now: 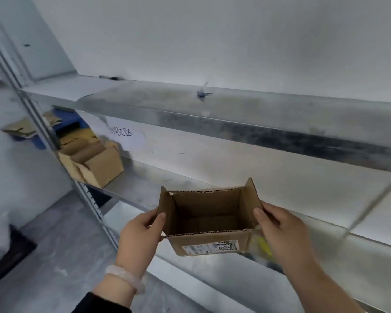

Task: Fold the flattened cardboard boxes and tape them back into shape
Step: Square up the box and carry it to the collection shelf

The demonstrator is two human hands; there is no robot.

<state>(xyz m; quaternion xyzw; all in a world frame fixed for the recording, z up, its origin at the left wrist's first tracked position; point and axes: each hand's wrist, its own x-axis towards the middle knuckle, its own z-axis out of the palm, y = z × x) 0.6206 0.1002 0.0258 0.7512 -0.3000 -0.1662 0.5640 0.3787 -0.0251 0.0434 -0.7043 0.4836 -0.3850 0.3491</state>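
A small brown cardboard box [209, 219] is held up in front of a metal shelf, standing in box shape with its top open and its side flaps upright. A white shipping label with black scribble is on its near face. My left hand [140, 233] grips the left flap, thumb inside the box and fingers outside. At the opposite side, my right hand [280, 231] grips the right flap the same way. The closed bottom shows inside the box. No tape is in view.
A galvanised metal shelf unit [246, 123] fills the view, with an upright post [48, 136] at left. A larger open carton of flattened cardboard [95, 159] sits on the shelf at left, by a paper sign [122, 134]. Blue bins with cardboard [38, 129] stand behind. Grey floor lies below.
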